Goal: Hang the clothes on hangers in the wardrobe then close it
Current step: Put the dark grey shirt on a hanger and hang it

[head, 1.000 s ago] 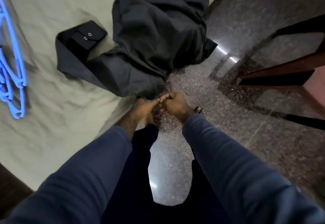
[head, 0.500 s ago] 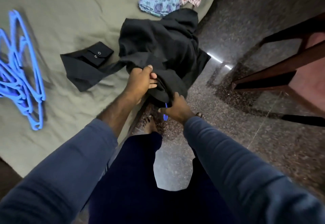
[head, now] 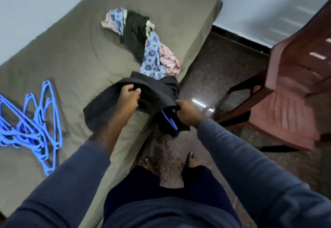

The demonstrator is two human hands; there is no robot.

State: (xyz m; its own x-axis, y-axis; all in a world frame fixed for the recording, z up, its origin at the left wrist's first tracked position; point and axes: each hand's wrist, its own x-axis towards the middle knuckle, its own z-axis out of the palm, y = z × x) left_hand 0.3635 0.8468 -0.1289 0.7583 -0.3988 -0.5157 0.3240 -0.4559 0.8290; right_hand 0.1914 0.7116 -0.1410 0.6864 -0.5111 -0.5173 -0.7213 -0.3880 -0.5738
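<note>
A black shirt [head: 154,91] hangs lifted over the bed's near edge, bunched between both hands. My left hand [head: 128,98] grips its upper fold. My right hand [head: 187,114] grips the cloth at the right, where a blue hanger [head: 169,120] shows partly inside the shirt. Several more blue hangers [head: 34,127] lie in a tangled heap on the left of the bed. A pile of other clothes [head: 143,43], patterned blue, pink and dark, lies farther up the bed. The wardrobe is out of view.
The bed [head: 71,48] has an olive sheet and fills the left side. A reddish plastic chair [head: 293,84] stands to the right on the dark speckled floor [head: 223,70]. My feet stand beside the bed edge. A pale wall runs behind.
Both hands rose from near the floor and took hold of the black shirt, lifting and bunching it. The view tilted up, bringing in the clothes pile and the wall.
</note>
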